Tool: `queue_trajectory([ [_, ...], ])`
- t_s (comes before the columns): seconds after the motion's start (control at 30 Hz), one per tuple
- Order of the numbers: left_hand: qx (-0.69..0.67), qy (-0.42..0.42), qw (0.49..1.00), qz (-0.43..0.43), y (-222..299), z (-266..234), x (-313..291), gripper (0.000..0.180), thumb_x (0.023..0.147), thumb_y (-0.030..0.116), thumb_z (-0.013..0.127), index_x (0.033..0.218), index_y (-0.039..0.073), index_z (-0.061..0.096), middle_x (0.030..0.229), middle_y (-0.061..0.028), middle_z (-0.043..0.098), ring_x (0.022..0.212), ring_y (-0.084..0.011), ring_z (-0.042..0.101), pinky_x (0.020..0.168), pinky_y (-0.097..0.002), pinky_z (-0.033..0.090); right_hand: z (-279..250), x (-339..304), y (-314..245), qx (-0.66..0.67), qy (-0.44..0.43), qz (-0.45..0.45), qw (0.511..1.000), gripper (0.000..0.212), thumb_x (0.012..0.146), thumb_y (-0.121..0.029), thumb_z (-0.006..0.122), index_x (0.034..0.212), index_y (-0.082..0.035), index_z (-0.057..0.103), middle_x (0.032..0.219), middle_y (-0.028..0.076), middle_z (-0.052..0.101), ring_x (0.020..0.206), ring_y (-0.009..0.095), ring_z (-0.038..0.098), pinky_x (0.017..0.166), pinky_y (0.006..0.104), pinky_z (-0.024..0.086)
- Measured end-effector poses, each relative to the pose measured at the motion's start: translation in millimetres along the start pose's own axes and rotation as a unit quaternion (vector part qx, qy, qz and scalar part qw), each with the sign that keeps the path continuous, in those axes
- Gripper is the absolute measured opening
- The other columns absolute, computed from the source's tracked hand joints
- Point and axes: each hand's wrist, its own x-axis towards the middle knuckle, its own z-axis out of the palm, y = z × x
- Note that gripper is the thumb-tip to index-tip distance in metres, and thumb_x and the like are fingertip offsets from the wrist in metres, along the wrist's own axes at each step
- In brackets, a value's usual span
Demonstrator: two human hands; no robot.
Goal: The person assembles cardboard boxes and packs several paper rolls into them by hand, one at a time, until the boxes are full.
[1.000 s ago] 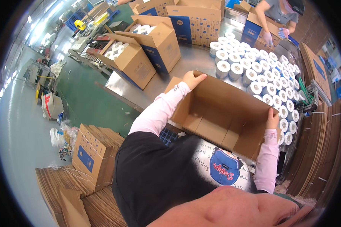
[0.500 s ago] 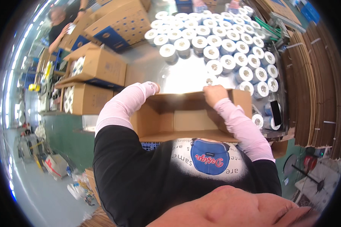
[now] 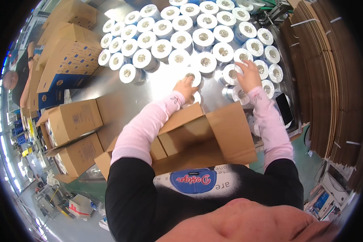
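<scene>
Rolls with white ends (image 3: 205,62) stand crowded on the metal table (image 3: 155,85), mostly beyond the hands and around the right one. Well apart, the left hand (image 3: 184,88) and right hand (image 3: 249,76) each appear to touch a roll; the fingers hide the contact, so whether either is gripped I cannot tell. Loose, one-sided contact could let a roll tip. Tight spacing beside the right hand could topple neighbours, and the open carton (image 3: 232,127), just nearer the body than both hands, could snag a low roll on its flaps.
</scene>
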Motion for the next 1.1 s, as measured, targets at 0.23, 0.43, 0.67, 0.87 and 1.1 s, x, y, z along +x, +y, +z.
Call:
queue_trajectory([
  [0.23, 0.062, 0.034, 0.995, -0.066, 7, 10, 16, 0.027, 0.068, 0.019, 0.07, 0.095, 0.015, 0.071, 0.118, -0.0164, 0.053, 0.113, -0.0326, 0.05, 0.088, -0.0387, 0.048, 83, 54, 36, -0.296, -0.178, 0.054, 0.937, 0.041, 0.078, -0.034, 0.066, 0.115, -0.019, 0.062, 0.127, 0.02, 0.047, 0.126, 0.039, 0.037, 0.103, 0.0504, 0.028],
  [0.43, -0.074, 0.007, 0.962, -0.262, -31, -34, -4, 0.02, 0.078, 0.024, 0.066, 0.094, 0.012, 0.069, 0.099, -0.0145, 0.064, 0.087, -0.0246, 0.062, 0.079, -0.0352, 0.051, 70, 18, 5, -0.183, -0.214, 0.092, 0.955, 0.036, 0.079, -0.034, 0.064, 0.113, -0.021, 0.064, 0.115, 0.016, 0.056, 0.112, 0.031, 0.052, 0.094, 0.0457, 0.038],
  [0.67, -0.737, 0.266, 0.618, -0.067, -30, -146, -183, 0.04, 0.084, 0.023, 0.066, 0.117, 0.002, 0.056, 0.107, -0.0092, 0.065, 0.092, -0.0182, 0.064, 0.08, -0.0302, 0.052, -35, 29, 42, 0.553, -0.125, 0.16, 0.808, 0.03, 0.081, -0.025, 0.059, 0.106, -0.009, 0.065, 0.095, 0.018, 0.064, 0.093, 0.032, 0.062, 0.08, 0.0393, 0.049],
  [0.87, -0.481, 0.106, 0.862, -0.117, 78, -147, -311, 0.028, 0.08, 0.017, 0.065, 0.105, 0.003, 0.062, 0.104, -0.013, 0.064, 0.103, -0.0285, 0.06, 0.091, -0.0401, 0.048, -155, -43, -144, 0.225, -0.327, -0.335, 0.855, 0.028, 0.073, -0.019, 0.063, 0.097, -0.007, 0.066, 0.095, 0.014, 0.059, 0.091, 0.032, 0.058, 0.077, 0.0455, 0.046],
  [1.1, -0.041, 0.187, 0.98, 0.045, 109, 13, -230, 0.023, 0.061, 0.019, 0.069, 0.078, 0.007, 0.06, 0.089, -0.0184, 0.05, 0.089, -0.037, 0.049, 0.075, -0.0459, 0.042, -2, -160, -175, -0.181, -0.311, -0.412, 0.837, 0.028, 0.076, -0.018, 0.059, 0.101, -0.008, 0.068, 0.112, 0.017, 0.055, 0.109, 0.031, 0.052, 0.096, 0.0455, 0.037],
])
